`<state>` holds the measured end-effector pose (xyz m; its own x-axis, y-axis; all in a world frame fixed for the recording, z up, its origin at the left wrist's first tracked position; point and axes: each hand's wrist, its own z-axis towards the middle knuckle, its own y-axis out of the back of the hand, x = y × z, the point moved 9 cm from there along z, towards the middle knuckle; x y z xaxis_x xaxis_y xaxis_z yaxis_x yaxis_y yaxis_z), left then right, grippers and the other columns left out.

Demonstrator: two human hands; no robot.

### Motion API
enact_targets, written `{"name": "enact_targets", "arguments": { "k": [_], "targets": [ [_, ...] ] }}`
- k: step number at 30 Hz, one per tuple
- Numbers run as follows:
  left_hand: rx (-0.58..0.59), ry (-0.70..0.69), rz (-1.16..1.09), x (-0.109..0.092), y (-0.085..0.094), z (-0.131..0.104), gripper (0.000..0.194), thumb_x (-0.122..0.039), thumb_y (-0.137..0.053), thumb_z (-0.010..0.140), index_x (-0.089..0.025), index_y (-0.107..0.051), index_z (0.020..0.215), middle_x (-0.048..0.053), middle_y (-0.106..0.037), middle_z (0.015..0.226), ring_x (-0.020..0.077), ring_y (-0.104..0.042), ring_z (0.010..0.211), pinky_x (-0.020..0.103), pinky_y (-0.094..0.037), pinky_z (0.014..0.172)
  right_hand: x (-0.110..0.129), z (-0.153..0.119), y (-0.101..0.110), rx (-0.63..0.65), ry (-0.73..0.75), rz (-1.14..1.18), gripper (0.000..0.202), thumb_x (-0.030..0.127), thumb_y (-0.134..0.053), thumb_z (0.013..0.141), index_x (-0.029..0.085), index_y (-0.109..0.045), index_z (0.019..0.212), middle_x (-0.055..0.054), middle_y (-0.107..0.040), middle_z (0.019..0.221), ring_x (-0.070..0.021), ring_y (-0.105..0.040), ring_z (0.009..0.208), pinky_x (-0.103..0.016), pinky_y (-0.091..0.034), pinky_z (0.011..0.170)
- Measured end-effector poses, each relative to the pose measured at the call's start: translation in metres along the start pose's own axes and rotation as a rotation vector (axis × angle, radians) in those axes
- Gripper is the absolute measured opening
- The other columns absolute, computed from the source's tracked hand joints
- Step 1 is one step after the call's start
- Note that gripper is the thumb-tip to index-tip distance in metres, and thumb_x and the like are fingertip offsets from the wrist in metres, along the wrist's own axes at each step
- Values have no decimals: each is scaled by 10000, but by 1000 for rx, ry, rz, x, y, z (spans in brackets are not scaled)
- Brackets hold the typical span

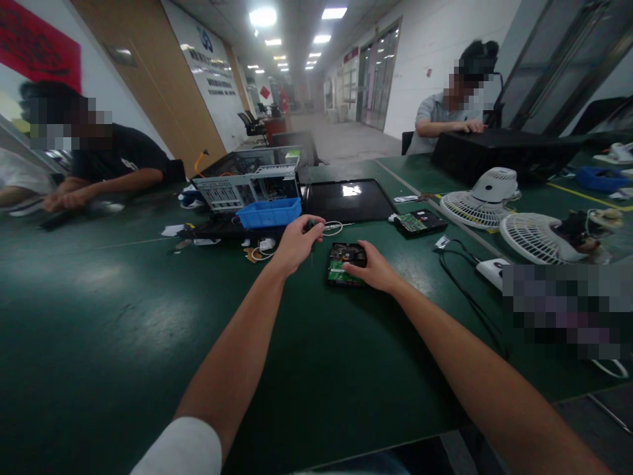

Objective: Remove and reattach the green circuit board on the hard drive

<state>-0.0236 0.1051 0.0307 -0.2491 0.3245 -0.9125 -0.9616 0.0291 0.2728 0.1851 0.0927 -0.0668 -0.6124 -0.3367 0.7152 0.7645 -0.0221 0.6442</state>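
Well in from near edge of worktop (99, 369): drive (340, 259), board (337, 276) up, fingers of right hand (376, 269) gripping its right side. Fingers of left hand (295, 245) closed around screwdriver (310, 225), left of drive. Drive likely dense, stiff; board probably fragile, side edges safest hold.

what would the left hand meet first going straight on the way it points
Probably the white cable just past the left hand, then the black panel; depth is hard to judge.
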Motion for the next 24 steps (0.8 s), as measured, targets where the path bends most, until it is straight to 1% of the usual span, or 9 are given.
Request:
{"name": "enact_targets", "arguments": {
  "k": [3,5,8,12,14,17,21,24],
  "targets": [
    [-12,-81,62,-10,3,-1,343,-389,-701,875,-177,-707,1144,50,-710,920,165,-649,810,286,-509,728,2,1,-1,20,58,-29,860,530,-781,797,193,-419,1500,-163,-525,1453,-330,-495,1380,-498,-385,1173],
    [-27,-129,75,-16,6,-3,353,-369,-729,855,-179,-711,1152,41,-702,906,159,-633,802,279,-499,715,1,1,-1,32,69,-37,854,526,-781,797,189,-423,1496,-165,-515,1456,-331,-490,1382,-497,-379,1177],
    [4,-172,42,-20,4,-3,355,-340,-751,834,-177,-713,1146,51,-710,973,161,-642,841,286,-513,753,0,1,0,42,67,-36,854,526,-776,801,182,-420,1498,-170,-509,1460,-331,-490,1381,-499,-377,1179],
    [62,-180,55,-20,-3,-4,338,-310,-751,826,-163,-716,1129,83,-723,1073,185,-658,949,324,-527,875,0,1,0,48,64,-31,862,523,-780,799,198,-414,1507,-165,-512,1460,-332,-498,1373,-509,-381,1175],
    [76,-178,67,-21,-5,-5,342,-306,-750,825,-159,-715,1132,90,-723,1098,190,-658,976,333,-526,901,-1,1,0,42,65,-33,860,524,-785,795,203,-420,1504,-162,-511,1461,-330,-505,1367,-506,-386,1173],
    [102,-178,94,-21,-8,-6,347,-307,-745,831,-159,-717,1143,89,-727,1102,188,-657,968,333,-528,897,-1,1,0,35,70,-38,850,523,-791,790,195,-437,1490,-164,-512,1455,-334,-505,1366,-506,-387,1173],
    [104,-189,129,-22,-9,-6,334,-295,-736,837,-166,-722,1145,81,-733,1089,184,-659,945,329,-530,879,0,1,0,37,76,-40,836,526,-797,784,197,-455,1472,-159,-524,1442,-334,-511,1358,-507,-387,1174],
    [103,-187,133,-22,-7,-7,336,-289,-732,838,-167,-723,1151,77,-734,1080,185,-660,942,327,-529,871,0,1,1,38,65,-42,850,531,-794,786,177,-446,1476,-170,-513,1453,-332,-505,1365,-493,-386,1177]
  ]
}}
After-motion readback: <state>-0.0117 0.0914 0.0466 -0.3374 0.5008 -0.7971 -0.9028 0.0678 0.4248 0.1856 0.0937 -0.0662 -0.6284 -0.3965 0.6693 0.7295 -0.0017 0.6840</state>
